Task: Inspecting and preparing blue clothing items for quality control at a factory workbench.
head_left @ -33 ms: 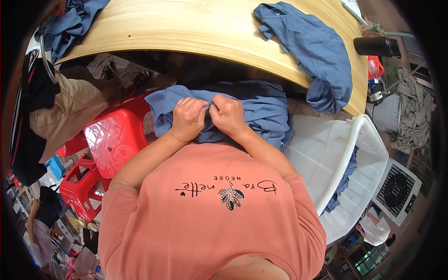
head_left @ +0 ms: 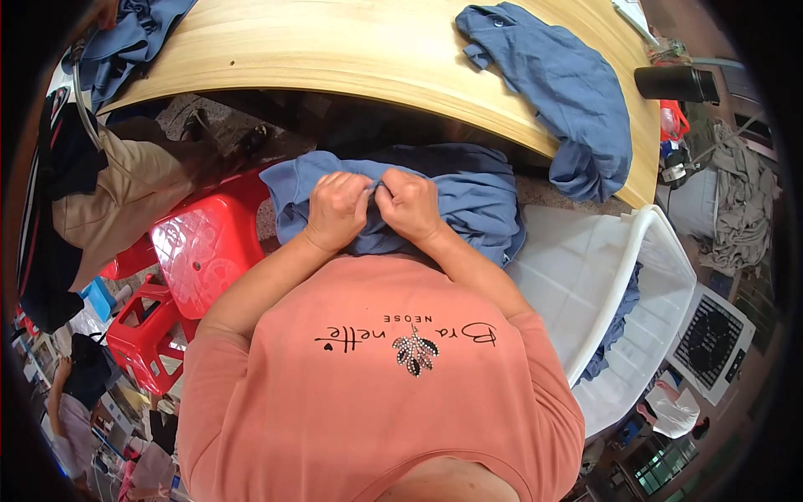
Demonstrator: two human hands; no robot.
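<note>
Across my lap lies a blue cloth garment [head_left: 468,197], bunched and wrinkled. My left hand [head_left: 339,209] is closed, pinching a bit of its fabric. Right beside it, my right hand [head_left: 407,205] pinches the same small spot, thumbs and fingertips almost meeting. Only a sliver of cloth shows between the two hands; what exactly the fingertips grip is covered by them. Another blue garment [head_left: 569,92], with a button visible near its far end, lies on the wooden table [head_left: 335,50] and hangs over its right edge.
Red plastic stools [head_left: 205,251] stand at my left. A white plastic bin [head_left: 627,284] with blue cloth inside is close on my right. A black bottle [head_left: 676,84] is by the table's right end. At far left another person's legs [head_left: 134,184] show beside more blue cloth [head_left: 134,42].
</note>
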